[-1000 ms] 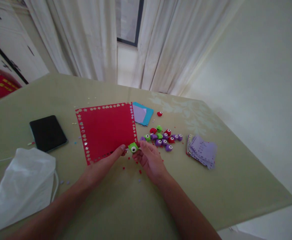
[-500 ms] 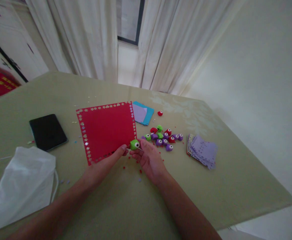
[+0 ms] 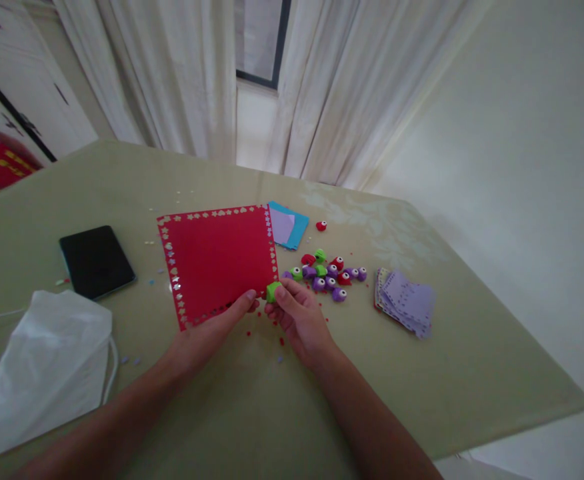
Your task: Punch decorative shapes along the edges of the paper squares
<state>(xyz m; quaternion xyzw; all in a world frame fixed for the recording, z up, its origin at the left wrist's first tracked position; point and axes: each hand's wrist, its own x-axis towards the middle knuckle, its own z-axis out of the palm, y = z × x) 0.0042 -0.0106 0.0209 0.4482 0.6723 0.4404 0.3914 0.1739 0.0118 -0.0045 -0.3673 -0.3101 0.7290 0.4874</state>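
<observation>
My left hand (image 3: pixel 217 320) is closed on the lower right part of a red sheet of paper (image 3: pixel 219 263), its thumb on top. Small punched shapes such as stars and hearts run along the sheet's borders. Between the thumb and fingers of my right hand (image 3: pixel 302 320) is a small green craft punch (image 3: pixel 273 292), right at the sheet's lower right corner. My fingers cover part of the punch, so whether the paper sits in its slot I cannot tell. Just beyond my right hand lies a cluster of purple, red and green craft punches (image 3: pixel 331 283).
At right is a stack of punched lilac papers (image 3: pixel 409 300). Blue paper (image 3: pixel 299 230) and a lone red punch (image 3: pixel 321 226) lie farther back. A dark tablet (image 3: pixel 97 262) and a white face mask (image 3: pixel 47 373) are at left. Tiny paper cutouts dot the green table (image 3: pixel 232 427).
The green punch has turned in my right hand, its white eye-like button now hidden. Both the sheet and my hands have shifted slightly to the right.
</observation>
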